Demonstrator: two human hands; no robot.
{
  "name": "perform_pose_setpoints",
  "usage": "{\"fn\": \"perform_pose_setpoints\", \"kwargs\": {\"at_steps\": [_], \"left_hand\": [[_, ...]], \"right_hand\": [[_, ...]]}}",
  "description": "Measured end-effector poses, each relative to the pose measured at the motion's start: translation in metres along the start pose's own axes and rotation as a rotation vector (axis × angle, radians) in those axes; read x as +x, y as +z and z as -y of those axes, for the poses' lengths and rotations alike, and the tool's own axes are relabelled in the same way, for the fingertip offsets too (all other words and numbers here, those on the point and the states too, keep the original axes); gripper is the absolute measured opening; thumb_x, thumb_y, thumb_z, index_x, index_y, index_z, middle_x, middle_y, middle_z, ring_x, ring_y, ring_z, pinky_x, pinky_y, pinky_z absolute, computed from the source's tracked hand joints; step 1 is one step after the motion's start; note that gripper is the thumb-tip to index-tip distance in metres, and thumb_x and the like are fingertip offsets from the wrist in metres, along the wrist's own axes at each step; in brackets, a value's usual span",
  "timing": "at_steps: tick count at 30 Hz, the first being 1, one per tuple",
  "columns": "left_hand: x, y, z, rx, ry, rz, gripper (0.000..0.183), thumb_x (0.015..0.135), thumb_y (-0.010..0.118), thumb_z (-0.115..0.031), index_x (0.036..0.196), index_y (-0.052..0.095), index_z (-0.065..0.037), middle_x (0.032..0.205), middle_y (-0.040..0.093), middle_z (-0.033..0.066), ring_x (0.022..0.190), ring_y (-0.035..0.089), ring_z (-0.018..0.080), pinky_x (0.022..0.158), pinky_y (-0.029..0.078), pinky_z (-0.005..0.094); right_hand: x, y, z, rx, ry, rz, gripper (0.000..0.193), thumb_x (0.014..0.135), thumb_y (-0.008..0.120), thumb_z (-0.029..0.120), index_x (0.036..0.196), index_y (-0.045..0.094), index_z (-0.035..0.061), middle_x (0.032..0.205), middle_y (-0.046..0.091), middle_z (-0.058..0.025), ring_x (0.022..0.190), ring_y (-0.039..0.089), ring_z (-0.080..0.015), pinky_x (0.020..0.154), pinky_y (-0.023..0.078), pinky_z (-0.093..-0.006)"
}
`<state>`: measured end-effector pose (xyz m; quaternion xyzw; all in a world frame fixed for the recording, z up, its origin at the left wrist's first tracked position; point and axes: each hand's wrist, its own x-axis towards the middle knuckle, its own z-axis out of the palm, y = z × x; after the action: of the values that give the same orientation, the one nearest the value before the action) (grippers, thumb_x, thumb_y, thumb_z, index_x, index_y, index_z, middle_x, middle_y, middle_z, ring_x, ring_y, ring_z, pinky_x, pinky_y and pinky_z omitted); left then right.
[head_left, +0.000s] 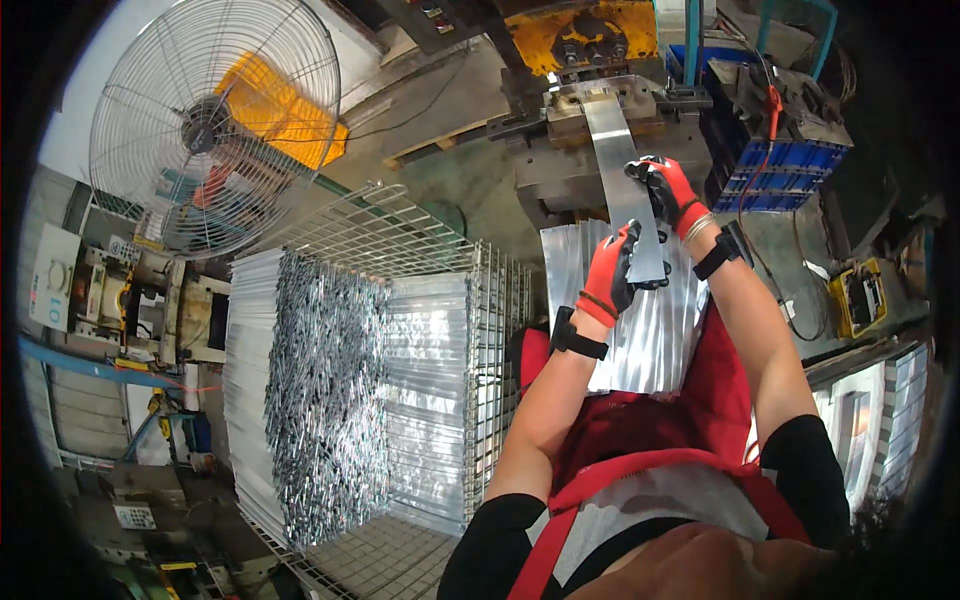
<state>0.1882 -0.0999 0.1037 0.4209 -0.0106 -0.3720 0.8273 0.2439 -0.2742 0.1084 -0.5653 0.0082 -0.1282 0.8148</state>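
A long, flat, shiny metal strip reaches from my hands to the die of a press, where its far end lies. My left hand, in a red and black glove, is closed on the strip's near left edge. Farther along, on the right edge, my gloved right hand also grips it, fingers curled around the side. Below the strip, a fanned stack of similar metal strips rests at my lap, over a red apron.
On the left stands a wire cage packed with metal strips. Behind it is a large round fan. Blue crates holding metal parts stand right of the press. A yellow bin sits farther right, with cables nearby.
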Motion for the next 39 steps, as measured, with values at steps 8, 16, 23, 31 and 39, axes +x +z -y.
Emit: {"fn": "perform_pose_setpoints", "kwargs": {"at_steps": [8,16,23,31,39], "left_hand": [[0.004,-0.006,0.015,0.226,0.180,-0.137,0.023,0.088,0.060,-0.035,0.094,0.058,-0.013,0.077,0.052,-0.0035,0.073,0.055,0.0100,0.059,0.048,0.0344],[-0.030,0.009,-0.014,-0.041,0.035,0.288,0.033,0.094,0.051,-0.030,0.112,0.055,-0.003,0.097,0.060,0.0043,0.082,0.062,0.0150,0.064,0.055,0.0336],[-0.096,-0.034,-0.016,1.442,0.288,-0.155,0.025,0.086,0.057,-0.034,0.087,0.060,-0.009,0.072,0.062,0.0112,0.071,0.063,0.0285,0.061,0.046,0.0407],[-0.129,-0.004,-0.058,1.774,0.595,-0.143,0.059,0.078,0.066,-0.028,0.131,0.046,-0.013,0.115,0.057,0.0169,0.098,0.059,0.0310,0.079,0.049,0.0395],[-0.076,-0.051,-0.017,0.458,0.315,-0.179,0.053,0.094,0.052,-0.033,0.139,0.033,-0.012,0.115,0.056,0.0125,0.089,0.063,0.0229,0.071,0.052,0.0339]], "right_hand": [[-0.004,0.002,0.008,-0.180,0.048,-0.019,0.017,0.080,0.066,0.021,0.073,0.063,0.0060,0.069,0.054,0.0063,0.064,0.047,-0.0060,0.059,0.038,-0.0250],[-0.011,-0.003,0.013,-0.378,-0.028,-0.036,0.016,0.081,0.066,0.022,0.076,0.061,0.0065,0.066,0.051,0.0051,0.061,0.046,-0.0071,0.056,0.038,-0.0262],[-0.104,0.034,0.093,-1.545,-0.720,0.125,0.063,0.064,0.075,0.031,0.120,0.053,0.0149,0.127,0.048,-0.0101,0.122,0.041,-0.0308,0.103,0.030,-0.0478],[-0.116,0.013,0.079,-1.718,-0.727,0.567,0.014,0.064,0.066,0.018,0.074,0.058,0.0131,0.076,0.055,-0.0056,0.079,0.056,-0.0237,0.080,0.042,-0.0390],[-0.074,0.004,0.053,-0.769,-0.024,0.023,0.022,0.077,0.069,0.021,0.091,0.064,0.0044,0.067,0.061,-0.0053,0.057,0.055,-0.0123,0.057,0.045,-0.0305]]}}
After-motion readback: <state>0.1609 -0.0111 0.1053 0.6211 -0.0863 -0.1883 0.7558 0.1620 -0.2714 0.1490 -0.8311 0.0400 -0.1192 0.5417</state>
